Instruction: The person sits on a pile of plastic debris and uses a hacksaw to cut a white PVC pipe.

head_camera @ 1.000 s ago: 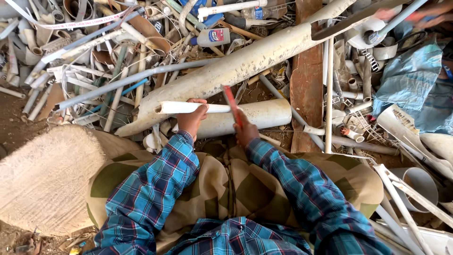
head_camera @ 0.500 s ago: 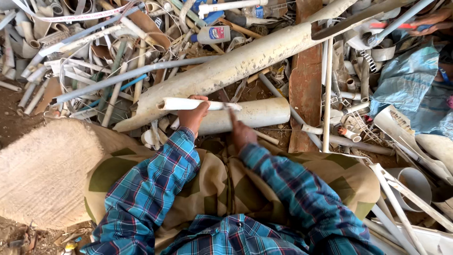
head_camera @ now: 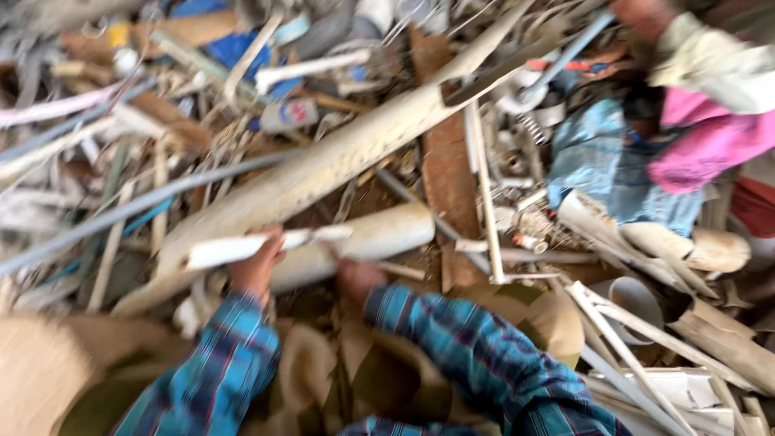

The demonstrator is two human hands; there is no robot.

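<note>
Both hands at a white pipe strip, scrap heap beyond.

Nearest: two blue plaid sleeves over tan sacking. Left hand (head_camera: 257, 266) is curled closed around one narrow white strip (head_camera: 266, 242), gripping near its middle; the strip's long axis runs left-right, slightly rising to the right, across the near edge of the heap. Right hand (head_camera: 358, 277) sits just below the strip's right end, nearer that end than the left; blur hides its fingers, cannot tell its grip. Just behind: one short cream pipe (head_camera: 363, 242), parallel. Farther: one long cream pipe (head_camera: 339, 161), diagonal. Far right corner: another person's pink sleeve (head_camera: 702, 145).
</note>
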